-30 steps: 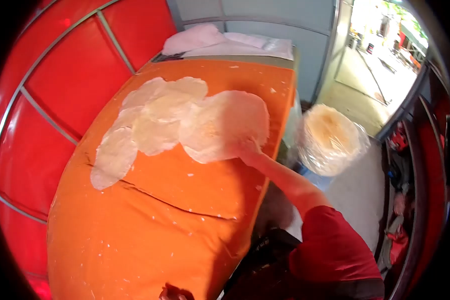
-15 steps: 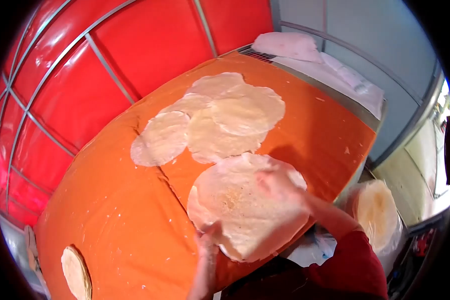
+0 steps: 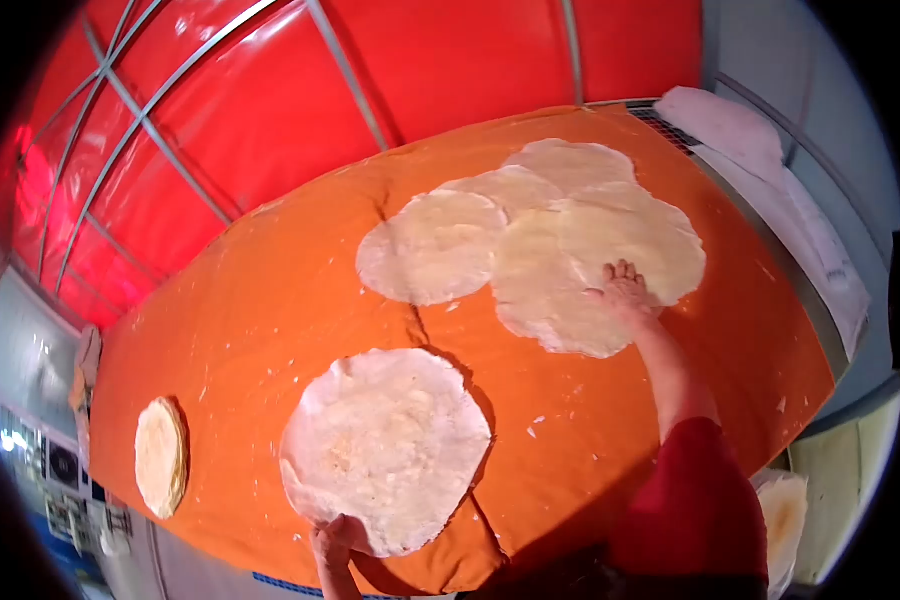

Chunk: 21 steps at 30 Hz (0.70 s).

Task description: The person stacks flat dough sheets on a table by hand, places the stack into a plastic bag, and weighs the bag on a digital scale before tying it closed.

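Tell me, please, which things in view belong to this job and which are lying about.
Likely the job's:
large flatbread, edge in left hand
overlapping flatbreads, under right hand
flatbread stack
orange cloth

Likely lying about:
pale bundle
white sheet

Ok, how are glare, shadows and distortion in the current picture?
Head view: white glare streaks the red wall; head view: dark shadow falls on the cloth beside the sleeve; head view: fisheye bowing and black corners, though the right hand is readable.
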Motion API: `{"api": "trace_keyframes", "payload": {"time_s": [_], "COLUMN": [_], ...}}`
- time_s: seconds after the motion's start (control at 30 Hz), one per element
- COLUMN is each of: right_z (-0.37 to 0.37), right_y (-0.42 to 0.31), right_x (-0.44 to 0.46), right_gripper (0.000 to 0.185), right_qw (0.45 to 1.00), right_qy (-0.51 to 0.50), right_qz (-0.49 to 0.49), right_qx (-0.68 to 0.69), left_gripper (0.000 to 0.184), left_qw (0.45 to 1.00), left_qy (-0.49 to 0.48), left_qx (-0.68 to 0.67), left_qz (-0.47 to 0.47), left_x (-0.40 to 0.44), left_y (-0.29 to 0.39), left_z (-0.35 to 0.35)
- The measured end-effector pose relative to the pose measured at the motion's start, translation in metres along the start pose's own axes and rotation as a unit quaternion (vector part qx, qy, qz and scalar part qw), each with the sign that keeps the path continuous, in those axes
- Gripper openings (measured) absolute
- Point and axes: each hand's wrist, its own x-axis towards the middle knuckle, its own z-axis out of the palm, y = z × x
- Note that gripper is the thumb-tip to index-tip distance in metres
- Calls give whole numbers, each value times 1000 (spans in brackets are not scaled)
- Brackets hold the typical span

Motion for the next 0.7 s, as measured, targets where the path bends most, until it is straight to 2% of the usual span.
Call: {"api": "trace_keyframes", "payload": {"time_s": [0.03, 0.07, 0.13, 0.17, 0.2, 0.23, 0.3, 0.37, 0.43, 0.47, 0.5, 0.57, 0.6, 0.63, 0.67, 0.7], "right_z": [22, 46, 66, 55, 32, 9, -42, -82, -107, -124, -147, -113, -104, -53, -35, -20], "right_y": [7, 20, 36, 29, 22, 9, -30, -86, -162, -201, -242, -297, -312, -333, -336, -338], "right_x": [22, 46, 53, 56, 52, 51, 49, 40, -1, -34, -72, -149, -193, -230, -253, -258], "right_gripper": [42, 33, 17, 15, 14, 15, 16, 15, 20, 22, 25, 15, 29, 41, 41, 41], "right_qw": [999, 997, 976, 977, 976, 974, 970, 945, 948, 939, 913, 823, 776, 759, 667, 656], "right_qy": [-26, -50, 92, 75, 58, 68, 83, 125, 19, 10, 12, 74, 121, 137, 75, 39], "right_qz": [-31, -62, -181, -169, -156, -175, -210, -303, -254, -331, -408, -560, -617, -636, -740, -753], "right_qx": [2, 4, -75, -109, -144, -124, -85, -9, 193, 90, -3, -54, 44, -35, -39, -40], "left_gripper": [51, 46, 36, 36, 34, 33, 31, 30, 29, 28, 26, 24, 23, 23, 23, 22], "left_qw": [999, 999, 997, 999, 1000, 998, 994, 995, 995, 994, 994, 988, 984, 984, 984, 985], "left_qy": [-17, -31, -60, 11, 4, -2, -3, 6, 11, 11, 50, 36, 27, 27, 27, 30], "left_qx": [-15, -18, -22, 22, -22, -68, -106, -96, -85, -79, -69, -128, -152, -154, -157, -150], "left_qz": [-28, -32, -35, -26, -20, -13, -7, 14, 52, 68, 66, 82, 93, 89, 83, 74], "left_x": [-5, -4, 1, -23, -20, -20, -15, -3, 9, 13, 11, 4, 6, 6, 7, 5], "left_y": [-2, -8, -21, -3, 1, 0, 4, 12, 6, 1, 0, -2, -7, -9, -8, -5], "left_z": [-6, -18, -47, -2, 0, -2, -8, -15, -26, -32, -28, -23, -28, -30, -28, -25]}}
